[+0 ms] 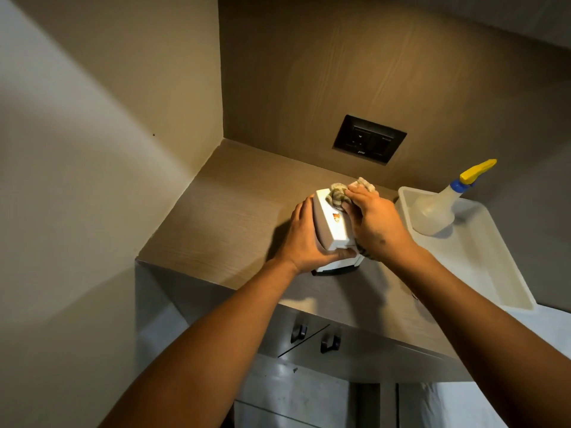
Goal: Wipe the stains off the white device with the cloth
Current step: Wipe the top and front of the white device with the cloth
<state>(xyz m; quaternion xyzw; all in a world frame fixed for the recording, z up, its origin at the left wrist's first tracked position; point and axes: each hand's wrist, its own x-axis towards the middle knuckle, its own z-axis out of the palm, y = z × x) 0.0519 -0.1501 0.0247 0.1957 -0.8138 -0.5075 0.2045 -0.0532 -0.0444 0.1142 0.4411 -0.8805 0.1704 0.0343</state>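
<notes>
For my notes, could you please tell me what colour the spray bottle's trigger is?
Yellow trigger, seen in the head view.

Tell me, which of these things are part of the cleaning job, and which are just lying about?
In use:
white device, orange stain on top
cloth
left hand, steadying the device
right hand, pressing the cloth on it

Lying about:
spray bottle
white tray under it
wall socket

Both bare forearms extend forward from lower frame, converging. Left hand (304, 239): fingers wrapped closed in a grip, thumb along near edge. Right hand (375, 222): palm down, fingers curled closed, pressing.
</notes>
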